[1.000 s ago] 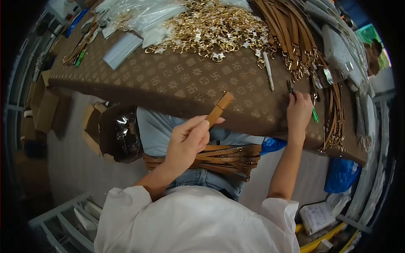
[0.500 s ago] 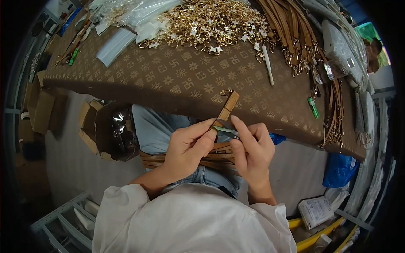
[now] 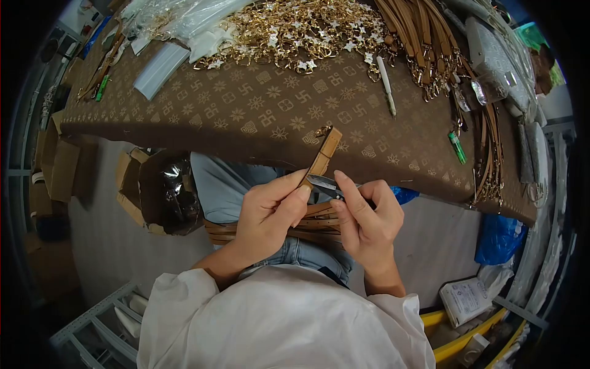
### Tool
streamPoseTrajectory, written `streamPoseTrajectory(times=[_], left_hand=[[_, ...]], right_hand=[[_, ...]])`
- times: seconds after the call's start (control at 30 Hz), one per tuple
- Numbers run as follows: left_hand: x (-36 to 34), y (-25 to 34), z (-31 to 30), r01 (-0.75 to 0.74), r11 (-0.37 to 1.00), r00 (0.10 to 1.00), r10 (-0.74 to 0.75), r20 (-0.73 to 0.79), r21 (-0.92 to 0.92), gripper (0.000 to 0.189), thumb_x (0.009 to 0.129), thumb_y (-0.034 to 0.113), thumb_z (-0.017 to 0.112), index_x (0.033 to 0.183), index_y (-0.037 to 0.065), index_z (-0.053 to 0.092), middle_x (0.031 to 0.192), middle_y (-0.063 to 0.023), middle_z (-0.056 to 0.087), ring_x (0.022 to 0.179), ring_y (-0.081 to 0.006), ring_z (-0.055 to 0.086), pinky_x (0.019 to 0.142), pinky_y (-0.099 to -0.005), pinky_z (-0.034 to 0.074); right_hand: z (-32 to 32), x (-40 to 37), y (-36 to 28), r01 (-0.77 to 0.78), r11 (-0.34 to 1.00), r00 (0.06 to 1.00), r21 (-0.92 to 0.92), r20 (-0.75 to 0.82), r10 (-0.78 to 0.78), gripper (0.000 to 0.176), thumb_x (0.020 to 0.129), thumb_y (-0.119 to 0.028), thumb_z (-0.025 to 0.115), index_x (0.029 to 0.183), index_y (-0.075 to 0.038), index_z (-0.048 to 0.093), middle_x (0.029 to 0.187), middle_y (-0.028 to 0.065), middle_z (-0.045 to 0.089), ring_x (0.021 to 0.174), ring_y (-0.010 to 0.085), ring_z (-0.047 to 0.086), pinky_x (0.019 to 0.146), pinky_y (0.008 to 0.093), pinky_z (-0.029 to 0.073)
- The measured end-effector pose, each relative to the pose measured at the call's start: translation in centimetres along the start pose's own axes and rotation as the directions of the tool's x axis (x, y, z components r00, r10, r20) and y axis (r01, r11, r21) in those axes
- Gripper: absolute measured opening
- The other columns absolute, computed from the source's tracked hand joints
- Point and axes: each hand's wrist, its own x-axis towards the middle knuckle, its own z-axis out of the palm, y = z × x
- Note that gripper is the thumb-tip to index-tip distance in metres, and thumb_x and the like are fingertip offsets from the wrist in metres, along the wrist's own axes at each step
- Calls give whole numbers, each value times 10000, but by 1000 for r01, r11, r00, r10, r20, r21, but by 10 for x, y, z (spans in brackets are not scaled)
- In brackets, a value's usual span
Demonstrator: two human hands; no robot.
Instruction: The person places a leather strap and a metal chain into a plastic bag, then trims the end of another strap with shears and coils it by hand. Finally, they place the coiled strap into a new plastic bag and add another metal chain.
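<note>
Closest to the camera, above the lap, the left hand (image 3: 270, 215) had its grip closed on a tan strap (image 3: 326, 152), thumb and forefinger pinching it low down. The strap's free end rose at a slant toward the edge of the bench (image 3: 246, 117), with a small gold clasp (image 3: 323, 131) at its tip. The right hand (image 3: 369, 224) had its grip closed round a pair of small snips (image 3: 321, 182), forefinger stretched along the top. The blade tips lay against the strap's edge, just above the left thumb.

The work looked to be close trimming on the strap, and the blades sat very near the left fingertips. It seemed wise to keep the strap taut and the pinch a little below the blades. Cutting with the tips alone, in short bites, would spare the leather a nick.

Under both hands a bundle of straps (image 3: 319, 229) lay across the knees. Farther off, on the bench's patterned cloth, lay a green lighter (image 3: 456, 147) and a white pen (image 3: 386, 86). Beyond those, well apart from the hands, was a heap of gold chains (image 3: 295, 31).
</note>
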Motion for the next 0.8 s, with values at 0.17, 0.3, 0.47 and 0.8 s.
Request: streamPoseTrajectory(times=[0.17,0.3,0.47,0.8], left_hand=[[0,3,1,10,1000,1000,-11,2,11,330,905,37,431,1217,-53,490,607,31,425,523,-26,384,458,-184,315],[-1,5,2,23,1000,1000,-23,14,11,334,906,40,427,1221,-56,484,607,30,432,521,-27,394,460,-182,321],[0,5,2,10,1000,999,-11,48,21,357,905,50,436,1252,-22,475,624,51,419,545,-10,367,478,-166,303],[1,0,3,-33,995,999,31,25,96,367,898,48,443,1258,-19,472,644,56,437,553,0,367,482,-160,305]], right_hand=[[-2,-1,1,29,998,1000,-53,13,-28,373,677,-106,718,1045,-86,664,616,38,438,524,163,430,442,269,338],[-4,-1,2,55,995,998,-85,7,-55,369,671,-102,720,1036,-84,668,613,35,427,521,162,427,443,269,340],[-8,-1,5,-62,997,997,47,-33,63,380,671,-90,716,1046,-68,662,617,39,441,525,156,433,445,266,342],[-6,0,6,1,1000,1000,-4,-18,-1,400,671,-100,721,1065,-77,655,620,45,437,527,164,430,443,267,341]])
